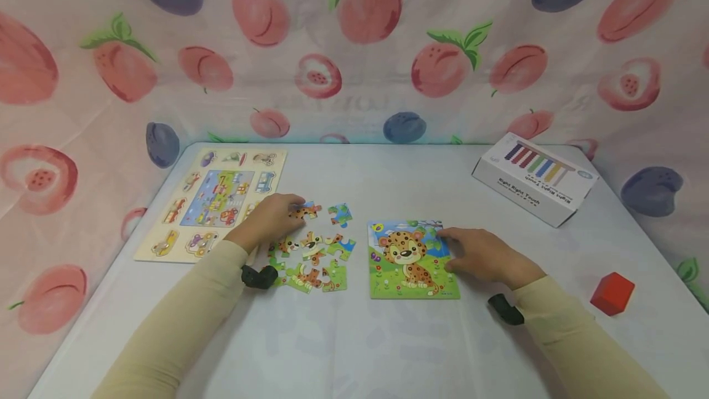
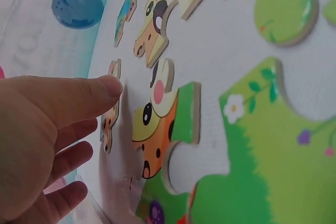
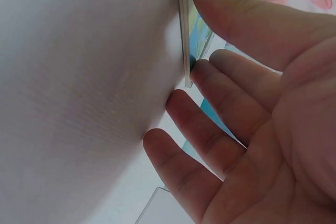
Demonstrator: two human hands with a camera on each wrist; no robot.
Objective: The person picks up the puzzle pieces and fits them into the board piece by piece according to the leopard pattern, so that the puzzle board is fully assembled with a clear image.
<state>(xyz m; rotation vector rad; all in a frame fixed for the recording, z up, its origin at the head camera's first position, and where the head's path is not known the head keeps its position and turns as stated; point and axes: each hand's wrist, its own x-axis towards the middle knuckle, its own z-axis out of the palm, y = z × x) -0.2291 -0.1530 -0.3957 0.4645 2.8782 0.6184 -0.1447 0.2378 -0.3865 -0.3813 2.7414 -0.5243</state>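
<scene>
We list, from left to right, on the white tabletop (image 1: 354, 350): one pale puzzle board (image 1: 216, 199) with vehicle pictures around a printed blue-and-green centre panel, lying in the far left corner, close beside the left edge. One left hand (image 1: 271, 217), beige-sleeved, black band (image 1: 259, 276) at the wrist, reaching over the board's right side; its thumb overlaps a spotted orange piece (image 1: 312, 210), the other visible fingers bent, and we cannot tell whether the grip is pinching that piece. Several loose jigsaw pieces (image 1: 303, 281), left of the middle between near and far edges, lying face up, some near one another and some apart; we note parts of a spotted animal's face, green grass and a white flower. One blue-and-green piece (image 1: 340, 214), set apart on the far-edge side of the group. One flat picture board (image 1: 407, 270) showing a seated spotted cub on grass, near the tabletop's middle, to the right of the loose pieces. One right hand (image 1: 487, 254), same sleeve, black band (image 1: 505, 310) at the wrist; its grip is loose, thumb and fingers extended, touching the cub board along its right side. One white box (image 1: 534, 180), coloured bars printed on top, set askew in the far right corner. One red block (image 1: 613, 294), toward the right edge, nearer to us than the box. Behind the far edge, one fruit-printed cloth (image 1: 370, 8).
</scene>
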